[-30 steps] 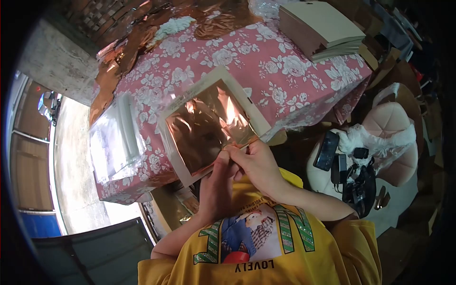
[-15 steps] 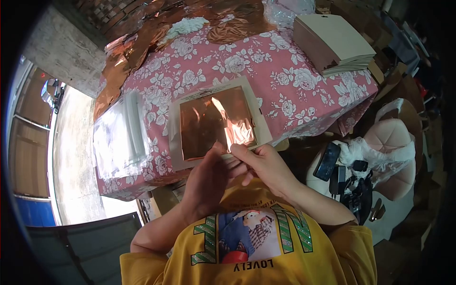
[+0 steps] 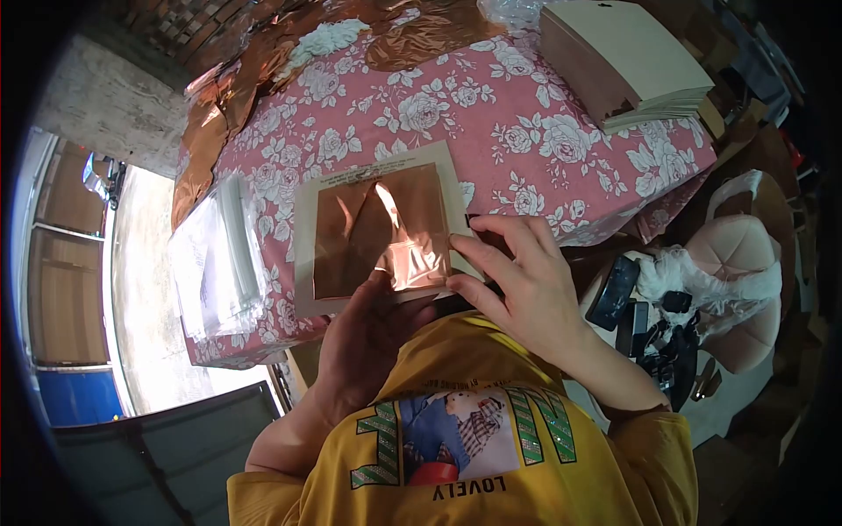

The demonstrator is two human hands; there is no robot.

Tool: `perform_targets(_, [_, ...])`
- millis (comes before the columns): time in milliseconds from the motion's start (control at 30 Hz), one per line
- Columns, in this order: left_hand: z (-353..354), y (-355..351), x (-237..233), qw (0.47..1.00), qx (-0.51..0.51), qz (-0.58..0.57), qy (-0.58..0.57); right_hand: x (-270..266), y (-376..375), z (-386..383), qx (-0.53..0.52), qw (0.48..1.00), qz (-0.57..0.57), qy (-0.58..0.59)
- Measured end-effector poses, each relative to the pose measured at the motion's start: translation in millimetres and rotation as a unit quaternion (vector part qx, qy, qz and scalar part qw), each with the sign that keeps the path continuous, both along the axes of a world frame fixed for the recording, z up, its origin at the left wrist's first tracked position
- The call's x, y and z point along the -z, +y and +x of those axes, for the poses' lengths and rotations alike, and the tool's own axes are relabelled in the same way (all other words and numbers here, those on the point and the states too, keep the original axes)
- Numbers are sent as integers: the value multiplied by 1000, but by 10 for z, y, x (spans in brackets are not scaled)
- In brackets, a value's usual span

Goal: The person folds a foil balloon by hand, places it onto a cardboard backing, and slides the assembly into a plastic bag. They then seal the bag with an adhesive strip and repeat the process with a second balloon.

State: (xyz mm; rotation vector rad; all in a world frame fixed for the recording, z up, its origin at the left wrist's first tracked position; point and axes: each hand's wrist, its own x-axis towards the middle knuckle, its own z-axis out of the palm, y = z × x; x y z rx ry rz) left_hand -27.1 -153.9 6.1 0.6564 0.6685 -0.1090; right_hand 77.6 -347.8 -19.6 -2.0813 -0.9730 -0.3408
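The copper foil square (image 3: 351,232) lies on the pale card (image 3: 307,263) at the table's near edge. The left hand (image 3: 364,329), loosely curled, supports the card's near edge, thumb on the foil; the right hand (image 3: 526,280), fingers spread, touches their right side. Clear plastic sleeves (image 3: 215,263) lie left, a card stack (image 3: 627,61) far right.

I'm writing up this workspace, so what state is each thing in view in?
Copper foil square: creased, lying on card.
Pale card: mostly covered.
Left hand: thumb at foil's lower edge.
Right hand: fingers spread, at card's right side.
Clear plastic packets: piled.
Board stack: piled, edges slightly uneven.
Loose foil: crumpled.
White bundle: bunched up.
Floral tablecloth: spread out.
Dark phone-like device: lying down.
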Motion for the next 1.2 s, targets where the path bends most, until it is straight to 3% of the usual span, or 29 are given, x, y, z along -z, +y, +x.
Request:
perform_targets(167, [-13, 60, 55, 1000, 3, -30, 2, 25, -30, 79, -37, 998, -43, 27])
perform_targets(233, [-20, 80, 69, 999, 7, -53, -7, 48, -51, 121, -63, 997, -49, -12])
perform_targets(600, [56, -49, -37, 995, 30, 84, 34, 57, -61, 341, -143, 975, -152, -71])
perform_targets(767, [84, -14, -76, 996, 50, 68, 32, 83, -40, 510, -220, 951, -185, -116])
perform_targets(1033, [0, -24, -121, 985, 116, 89, 90, 43, -20, 548, -220, 942, -212, -136])
perform_targets(1133, [-48, -18, -187, 931, 325, 111, 124, 30, -5, 565, -225, 941, -214, -137])
perform_targets(1200, [-82, -77, -417, 805, 422, 415, 34, 34, -6, 562, -228, 940, -214, -138])
